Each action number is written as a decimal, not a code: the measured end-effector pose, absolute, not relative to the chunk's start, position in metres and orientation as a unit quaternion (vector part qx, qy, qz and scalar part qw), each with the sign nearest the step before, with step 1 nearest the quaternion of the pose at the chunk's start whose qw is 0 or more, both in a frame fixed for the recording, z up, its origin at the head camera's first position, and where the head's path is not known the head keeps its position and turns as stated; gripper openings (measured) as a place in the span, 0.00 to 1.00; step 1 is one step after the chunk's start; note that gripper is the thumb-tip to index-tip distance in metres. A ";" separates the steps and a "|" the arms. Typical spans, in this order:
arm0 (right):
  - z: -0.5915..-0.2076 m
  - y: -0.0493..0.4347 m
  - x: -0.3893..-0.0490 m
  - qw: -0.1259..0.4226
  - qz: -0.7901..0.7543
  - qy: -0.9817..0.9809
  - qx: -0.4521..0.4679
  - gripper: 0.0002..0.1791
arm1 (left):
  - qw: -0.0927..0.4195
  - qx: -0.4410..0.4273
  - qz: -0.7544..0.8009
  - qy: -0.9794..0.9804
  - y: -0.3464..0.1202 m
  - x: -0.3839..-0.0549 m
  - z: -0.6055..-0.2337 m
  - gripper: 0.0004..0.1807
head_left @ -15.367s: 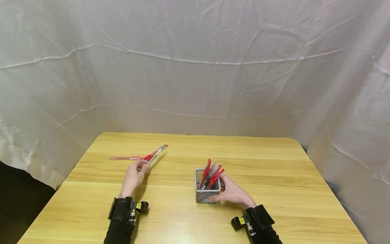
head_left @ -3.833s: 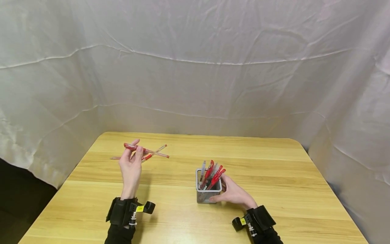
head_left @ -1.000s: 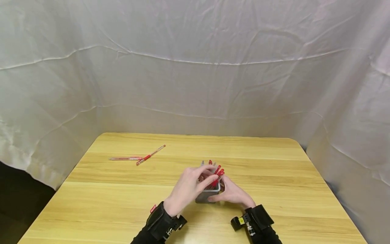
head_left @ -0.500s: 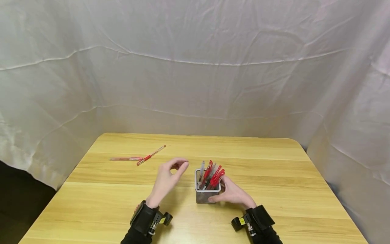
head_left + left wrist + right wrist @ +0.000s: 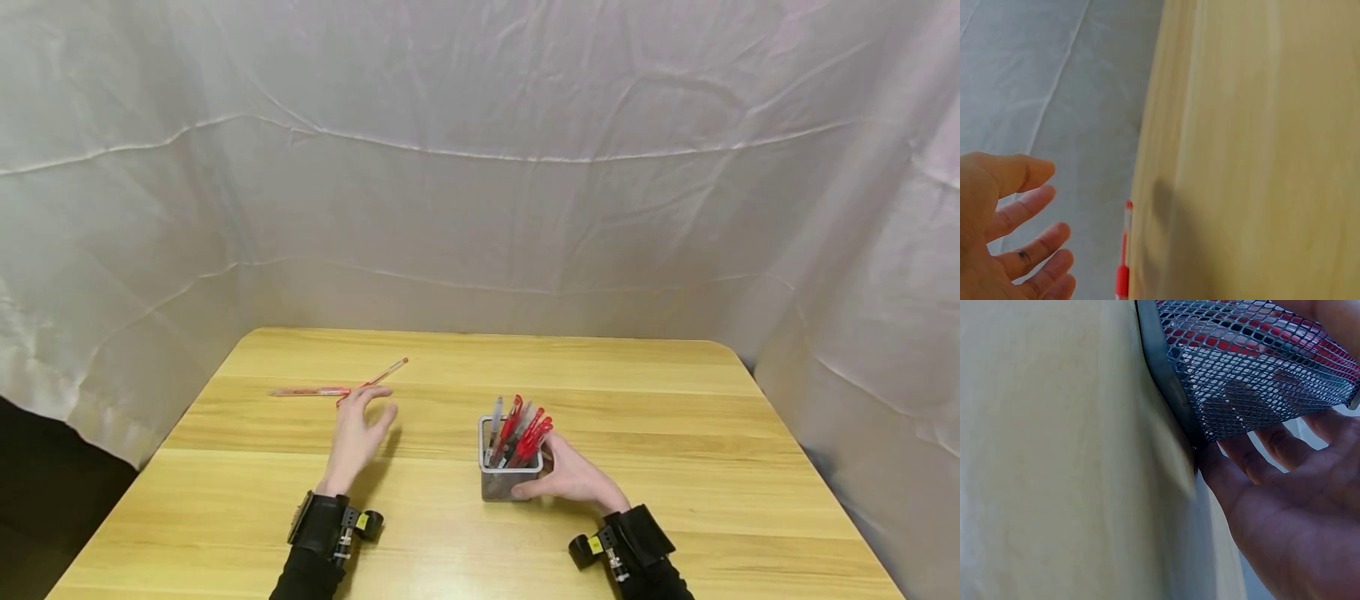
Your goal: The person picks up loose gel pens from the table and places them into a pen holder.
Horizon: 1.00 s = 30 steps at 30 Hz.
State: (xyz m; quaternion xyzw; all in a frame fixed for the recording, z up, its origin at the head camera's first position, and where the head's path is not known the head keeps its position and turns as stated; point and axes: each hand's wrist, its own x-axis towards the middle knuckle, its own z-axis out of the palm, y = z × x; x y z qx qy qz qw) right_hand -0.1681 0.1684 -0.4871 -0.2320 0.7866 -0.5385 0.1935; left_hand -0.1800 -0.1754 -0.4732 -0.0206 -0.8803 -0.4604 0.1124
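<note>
My left hand (image 5: 354,437) hovers just in front of two red pens, thumb and fingers apart with nothing between them. One pen (image 5: 306,392) lies flat, pointing left; the other pen (image 5: 390,368) slants up to the right, partly hidden behind the fingers. Part of a red pen (image 5: 1122,278) also shows beside the hand in the left wrist view. My right hand (image 5: 576,477) grips the right side of a square mesh pen holder (image 5: 510,483), fingers wrapped round the mesh (image 5: 1229,394). Several red and clear pens (image 5: 528,437) stand tilted inside it.
The wood-grain table (image 5: 675,417) has rounded far corners. A pale cloth curtain (image 5: 480,208) surrounds its back and sides. A dark area (image 5: 52,492) lies beyond the left edge.
My left hand held a red pen above the table, was at the holder a second ago, and has since moved left, holding nothing, to the two pens. The right hand stayed on the holder.
</note>
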 end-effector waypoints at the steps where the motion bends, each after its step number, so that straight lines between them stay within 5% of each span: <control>1: -0.487 0.168 -0.168 0.193 -0.538 0.786 -0.233 0.51 | 0.109 -0.017 -0.457 -0.882 -0.178 -0.180 -0.474 0.21; 30: -0.487 0.169 -0.170 0.197 -0.547 0.777 -0.240 0.48 | 0.027 0.003 -0.395 -0.918 -0.201 -0.180 -0.478 0.30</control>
